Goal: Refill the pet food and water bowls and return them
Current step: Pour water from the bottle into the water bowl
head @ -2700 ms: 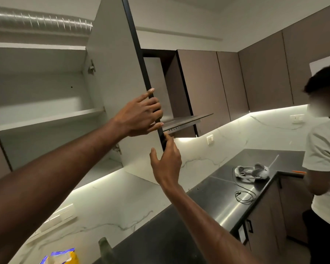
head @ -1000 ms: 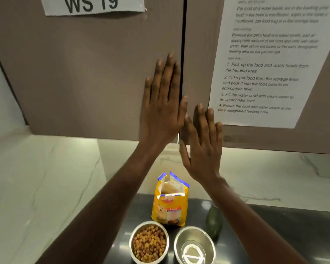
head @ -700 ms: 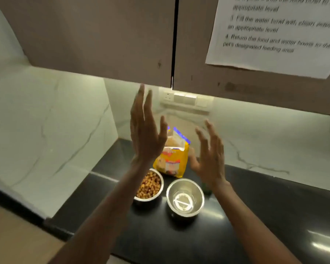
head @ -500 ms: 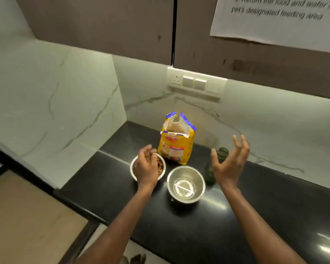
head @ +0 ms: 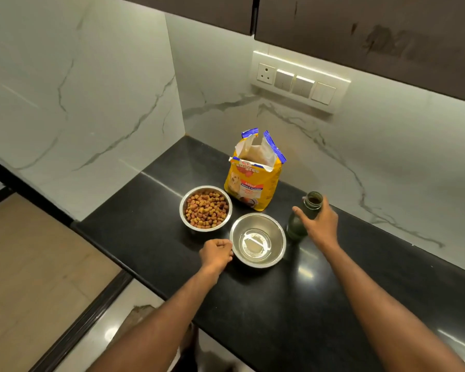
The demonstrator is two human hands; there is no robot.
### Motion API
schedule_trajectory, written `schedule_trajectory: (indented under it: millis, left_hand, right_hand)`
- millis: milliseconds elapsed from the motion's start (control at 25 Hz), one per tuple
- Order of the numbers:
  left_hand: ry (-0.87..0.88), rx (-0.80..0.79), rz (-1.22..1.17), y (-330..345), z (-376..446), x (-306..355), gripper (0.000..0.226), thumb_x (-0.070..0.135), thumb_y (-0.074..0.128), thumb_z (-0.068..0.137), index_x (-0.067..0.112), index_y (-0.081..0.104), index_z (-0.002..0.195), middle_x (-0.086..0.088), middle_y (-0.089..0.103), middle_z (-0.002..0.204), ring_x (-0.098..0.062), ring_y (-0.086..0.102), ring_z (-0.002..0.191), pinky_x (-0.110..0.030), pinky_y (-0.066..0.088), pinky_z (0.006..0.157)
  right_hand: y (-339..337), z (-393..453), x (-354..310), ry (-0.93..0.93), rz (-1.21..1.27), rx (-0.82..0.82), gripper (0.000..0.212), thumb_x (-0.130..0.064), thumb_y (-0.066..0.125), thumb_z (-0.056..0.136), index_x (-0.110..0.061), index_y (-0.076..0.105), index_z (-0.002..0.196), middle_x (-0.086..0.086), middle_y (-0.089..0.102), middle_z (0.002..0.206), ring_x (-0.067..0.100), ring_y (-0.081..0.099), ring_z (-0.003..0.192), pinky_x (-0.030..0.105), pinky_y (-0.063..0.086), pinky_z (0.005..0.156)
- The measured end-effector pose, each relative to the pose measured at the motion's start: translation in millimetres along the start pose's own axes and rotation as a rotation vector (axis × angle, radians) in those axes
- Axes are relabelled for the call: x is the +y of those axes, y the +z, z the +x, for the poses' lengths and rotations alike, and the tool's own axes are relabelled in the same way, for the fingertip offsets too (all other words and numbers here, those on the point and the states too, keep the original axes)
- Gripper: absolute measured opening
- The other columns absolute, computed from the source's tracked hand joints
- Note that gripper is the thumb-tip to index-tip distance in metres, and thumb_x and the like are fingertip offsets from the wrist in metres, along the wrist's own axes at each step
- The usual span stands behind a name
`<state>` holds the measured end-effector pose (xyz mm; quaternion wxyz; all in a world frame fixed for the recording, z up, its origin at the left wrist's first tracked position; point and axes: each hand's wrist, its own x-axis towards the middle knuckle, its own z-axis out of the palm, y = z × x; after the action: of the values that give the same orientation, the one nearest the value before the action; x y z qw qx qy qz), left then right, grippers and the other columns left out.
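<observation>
Black desk (head: pixel 293 304); steel food bowl (head: pixel 205 208) full of brown kibble; steel water bowl (head: pixel 257 240) just beside it at 4 o'clock, apparently empty; open yellow pet food bag (head: pixel 254 174) upright at 12 o'clock of the water bowl; dark green bottle (head: pixel 304 216), uncapped, at 3 o'clock. Left hand (head: pixel 216 254): fingers curled in at the water bowl's 9 o'clock rim; whether they grip it, cannot tell. Right hand (head: pixel 320 224): fingers spread loosely around the bottle, thumb apart.

Both my arms are bare all the way up as far as you can see, no sleeves. My left hand (head: pixel 216 253) and right hand (head: pixel 320 224) are bare too, no gloves, rings, or watch.
</observation>
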<state>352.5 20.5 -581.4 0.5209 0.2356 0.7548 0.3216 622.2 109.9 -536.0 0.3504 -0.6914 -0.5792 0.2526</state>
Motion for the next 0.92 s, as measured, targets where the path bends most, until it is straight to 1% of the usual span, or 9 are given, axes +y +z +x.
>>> schedule_trajectory:
  millis: [120, 160, 280, 320, 440, 520, 600, 720, 920]
  left_hand:
    - [0.021, 0.063, 0.007, 6, 5, -1, 0.008, 0.010, 0.075, 0.096, 0.014, 0.079, 0.103, -0.004, 0.080, 0.092, -0.016, 0.078, 0.081, -0.033, 0.068, 0.082]
    - [0.020, 0.064, -0.002, 7, 6, -2, 0.010, 0.009, 0.077, 0.095, 0.013, 0.079, 0.104, -0.004, 0.080, 0.092, -0.016, 0.078, 0.082, -0.033, 0.068, 0.082]
    - [0.009, 0.047, -0.027, 6, 11, -4, 0.013, 0.007, 0.077, 0.094, 0.012, 0.079, 0.107, -0.002, 0.079, 0.094, -0.016, 0.078, 0.086, -0.033, 0.067, 0.084]
    - [0.010, 0.041, -0.030, 5, 13, -5, 0.014, 0.007, 0.077, 0.095, 0.012, 0.078, 0.108, -0.002, 0.078, 0.094, -0.016, 0.077, 0.087, -0.032, 0.067, 0.083]
    - [0.013, 0.016, -0.035, 2, 16, -6, 0.014, 0.008, 0.078, 0.095, 0.012, 0.078, 0.108, -0.003, 0.078, 0.096, -0.015, 0.077, 0.089, -0.030, 0.067, 0.082]
    - [0.020, 0.008, -0.036, 1, 17, -8, 0.014, 0.009, 0.078, 0.095, 0.012, 0.079, 0.108, -0.004, 0.079, 0.097, -0.015, 0.077, 0.089, -0.030, 0.067, 0.081]
    - [0.024, -0.004, -0.035, 0, 18, -10, 0.013, 0.009, 0.078, 0.095, 0.013, 0.078, 0.108, -0.004, 0.079, 0.097, -0.015, 0.077, 0.090, -0.030, 0.067, 0.082]
    - [0.030, -0.017, -0.033, -2, 20, -13, 0.012, 0.010, 0.077, 0.095, 0.015, 0.077, 0.106, -0.004, 0.079, 0.095, -0.013, 0.076, 0.088, -0.027, 0.066, 0.080]
    - [0.036, -0.040, -0.028, -4, 23, -12, 0.010, 0.009, 0.078, 0.095, 0.011, 0.079, 0.105, -0.006, 0.079, 0.092, -0.013, 0.076, 0.083, -0.025, 0.066, 0.077]
  right_hand:
    - [-9, 18, 2, -0.216, -0.165, -0.247, 0.045, -0.033, 0.091, 0.085, -0.018, 0.061, 0.114, -0.001, 0.070, 0.107, 0.018, 0.065, 0.095, 0.012, 0.044, 0.080]
    - [-12, 21, -3, -0.297, -0.225, -0.319, 0.043, -0.031, 0.090, 0.086, -0.020, 0.059, 0.112, -0.003, 0.067, 0.105, 0.017, 0.063, 0.093, 0.013, 0.043, 0.077]
    - [-15, 23, -17, -0.471, -0.497, -0.496, 0.040, -0.043, 0.081, 0.086, -0.032, 0.048, 0.106, -0.007, 0.061, 0.100, 0.022, 0.059, 0.091, 0.036, 0.050, 0.075]
    - [-14, 23, -20, -0.500, -0.607, -0.552, 0.040, -0.048, 0.077, 0.086, -0.033, 0.045, 0.104, -0.008, 0.059, 0.097, 0.023, 0.058, 0.090, 0.040, 0.050, 0.074]
    - [-11, 19, -25, -0.542, -0.842, -0.685, 0.046, -0.065, 0.066, 0.081, -0.032, 0.042, 0.103, -0.007, 0.060, 0.098, 0.022, 0.059, 0.091, 0.043, 0.051, 0.073]
    - [-6, 15, -28, -0.555, -0.939, -0.740, 0.051, -0.069, 0.063, 0.079, -0.030, 0.044, 0.106, -0.005, 0.064, 0.102, 0.024, 0.062, 0.095, 0.042, 0.052, 0.073]
    - [-2, 11, -31, -0.556, -1.020, -0.779, 0.052, -0.064, 0.068, 0.081, -0.027, 0.047, 0.110, -0.003, 0.065, 0.108, 0.025, 0.064, 0.100, 0.040, 0.048, 0.074]
    - [4, 5, -34, -0.556, -1.127, -0.791, 0.049, -0.057, 0.070, 0.084, -0.023, 0.050, 0.114, -0.001, 0.069, 0.110, 0.026, 0.066, 0.102, 0.041, 0.047, 0.077]
    - [12, 0, -39, -0.542, -1.270, -0.805, 0.055, -0.058, 0.071, 0.086, -0.019, 0.054, 0.122, 0.002, 0.071, 0.112, 0.027, 0.069, 0.105, 0.041, 0.045, 0.080]
